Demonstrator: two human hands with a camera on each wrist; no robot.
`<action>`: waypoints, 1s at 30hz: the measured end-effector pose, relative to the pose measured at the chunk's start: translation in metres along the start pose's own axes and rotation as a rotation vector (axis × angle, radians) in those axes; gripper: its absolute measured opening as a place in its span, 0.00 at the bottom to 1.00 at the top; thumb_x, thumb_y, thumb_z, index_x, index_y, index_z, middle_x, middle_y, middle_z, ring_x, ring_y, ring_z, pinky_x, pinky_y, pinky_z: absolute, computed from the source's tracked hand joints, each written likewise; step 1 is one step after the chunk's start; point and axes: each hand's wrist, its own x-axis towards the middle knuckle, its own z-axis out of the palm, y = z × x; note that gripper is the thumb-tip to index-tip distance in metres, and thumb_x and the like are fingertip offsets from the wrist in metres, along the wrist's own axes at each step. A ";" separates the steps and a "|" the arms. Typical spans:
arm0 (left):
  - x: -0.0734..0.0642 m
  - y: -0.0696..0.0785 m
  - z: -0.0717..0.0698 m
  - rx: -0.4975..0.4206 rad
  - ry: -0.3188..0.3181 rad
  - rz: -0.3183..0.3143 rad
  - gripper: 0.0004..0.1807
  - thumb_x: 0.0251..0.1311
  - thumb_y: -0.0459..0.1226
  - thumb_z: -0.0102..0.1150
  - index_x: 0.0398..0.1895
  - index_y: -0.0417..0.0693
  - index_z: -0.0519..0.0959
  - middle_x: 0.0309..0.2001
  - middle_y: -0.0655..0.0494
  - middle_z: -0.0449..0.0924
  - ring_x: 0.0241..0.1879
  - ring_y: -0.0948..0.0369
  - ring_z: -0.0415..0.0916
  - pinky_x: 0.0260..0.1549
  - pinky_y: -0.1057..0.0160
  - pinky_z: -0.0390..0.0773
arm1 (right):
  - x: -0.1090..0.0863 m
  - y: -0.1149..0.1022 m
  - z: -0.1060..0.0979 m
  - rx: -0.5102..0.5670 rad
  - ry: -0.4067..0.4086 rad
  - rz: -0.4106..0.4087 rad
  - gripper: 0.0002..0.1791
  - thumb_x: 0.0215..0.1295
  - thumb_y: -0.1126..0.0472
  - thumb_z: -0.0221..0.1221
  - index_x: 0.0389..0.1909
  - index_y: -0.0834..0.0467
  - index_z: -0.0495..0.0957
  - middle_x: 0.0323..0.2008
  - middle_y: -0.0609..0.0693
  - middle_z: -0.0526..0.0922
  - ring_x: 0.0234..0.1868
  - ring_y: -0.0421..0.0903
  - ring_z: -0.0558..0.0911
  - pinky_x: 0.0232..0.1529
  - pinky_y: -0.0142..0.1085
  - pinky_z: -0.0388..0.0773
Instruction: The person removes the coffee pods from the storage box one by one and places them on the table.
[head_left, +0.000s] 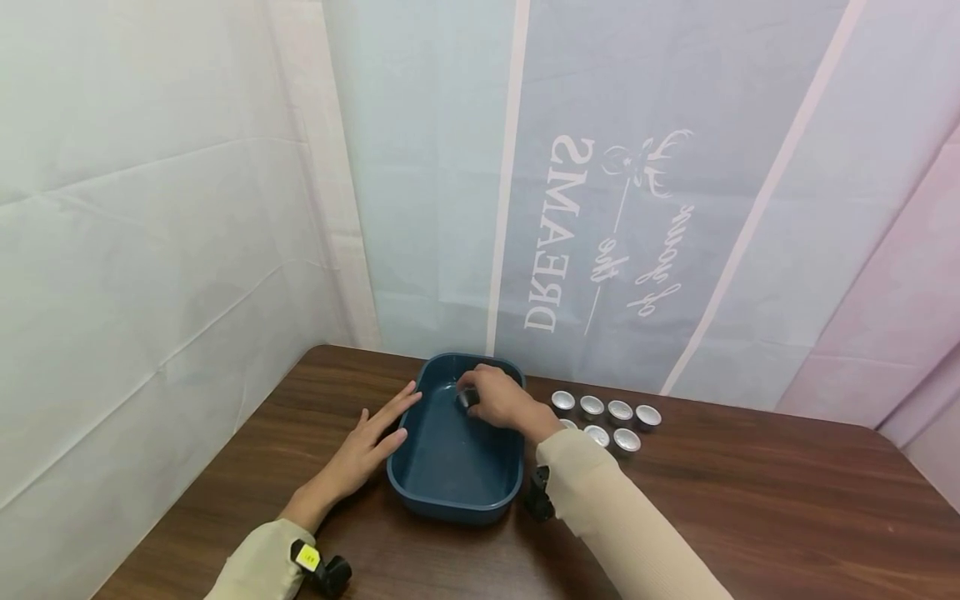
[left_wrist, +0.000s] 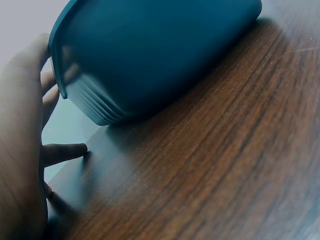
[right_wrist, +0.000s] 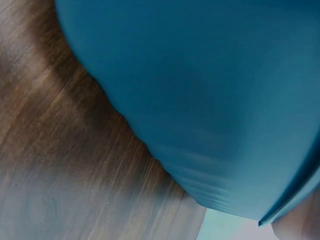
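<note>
A deep blue plastic bin (head_left: 457, 467) stands on the table, its long side running away from me. My right hand (head_left: 498, 398) reaches over its right rim into the far part and pinches a small dark coffee capsule (head_left: 468, 397) between curled fingers and thumb, low over the bin's floor. In the right wrist view the bin's side wall (right_wrist: 190, 100) fills most of the picture and hides the fingers. My left hand (head_left: 367, 446) lies along the left side with fingers straight, fingertips at the rim; the left wrist view shows some fingers (left_wrist: 65, 152) spread near the tabletop.
To the right of the bin, several silver-lidded capsules (head_left: 620, 411) stand in two rows on the brown wooden table (head_left: 750, 492). My right forearm passes just in front of them. A printed cloth (head_left: 435, 208) hangs behind the table, and a white cloth (head_left: 165, 250) at the left.
</note>
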 end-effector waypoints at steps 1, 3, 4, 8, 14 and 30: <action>0.000 0.000 0.000 -0.003 0.000 0.000 0.28 0.73 0.37 0.43 0.75 0.54 0.56 0.75 0.53 0.46 0.71 0.48 0.49 0.53 0.23 0.32 | 0.000 0.000 0.000 0.004 -0.002 -0.007 0.18 0.58 0.64 0.66 0.51 0.55 0.80 0.48 0.52 0.77 0.47 0.48 0.76 0.45 0.40 0.76; 0.000 0.000 0.000 -0.008 0.000 0.000 0.28 0.73 0.37 0.43 0.75 0.54 0.56 0.75 0.53 0.46 0.71 0.48 0.49 0.53 0.23 0.32 | -0.001 0.000 0.000 0.018 -0.005 -0.017 0.16 0.58 0.64 0.67 0.47 0.53 0.82 0.47 0.52 0.77 0.45 0.47 0.76 0.43 0.40 0.76; -0.001 0.000 0.000 -0.010 0.000 0.001 0.28 0.73 0.37 0.43 0.75 0.54 0.56 0.75 0.53 0.46 0.71 0.47 0.49 0.53 0.23 0.32 | -0.001 0.000 0.000 0.026 -0.006 -0.024 0.15 0.57 0.65 0.67 0.46 0.53 0.82 0.46 0.52 0.76 0.44 0.47 0.76 0.42 0.39 0.76; -0.001 -0.001 0.001 -0.009 0.002 0.005 0.28 0.73 0.37 0.43 0.75 0.53 0.56 0.75 0.54 0.45 0.71 0.47 0.50 0.53 0.23 0.32 | 0.000 0.000 0.001 0.050 -0.016 -0.045 0.14 0.56 0.66 0.68 0.43 0.53 0.83 0.43 0.50 0.78 0.41 0.44 0.77 0.40 0.37 0.76; -0.001 0.000 0.001 0.000 -0.004 0.012 0.28 0.73 0.37 0.44 0.75 0.53 0.56 0.75 0.54 0.46 0.71 0.47 0.50 0.53 0.23 0.32 | 0.001 0.001 0.001 0.088 -0.088 -0.063 0.15 0.55 0.66 0.69 0.43 0.50 0.83 0.39 0.45 0.81 0.37 0.38 0.80 0.36 0.32 0.77; -0.001 -0.002 0.001 0.008 0.007 0.023 0.28 0.72 0.36 0.43 0.74 0.53 0.57 0.75 0.53 0.46 0.70 0.47 0.51 0.53 0.22 0.32 | -0.002 -0.001 -0.001 0.102 -0.191 -0.072 0.13 0.55 0.62 0.69 0.41 0.45 0.81 0.36 0.37 0.79 0.34 0.37 0.77 0.34 0.31 0.76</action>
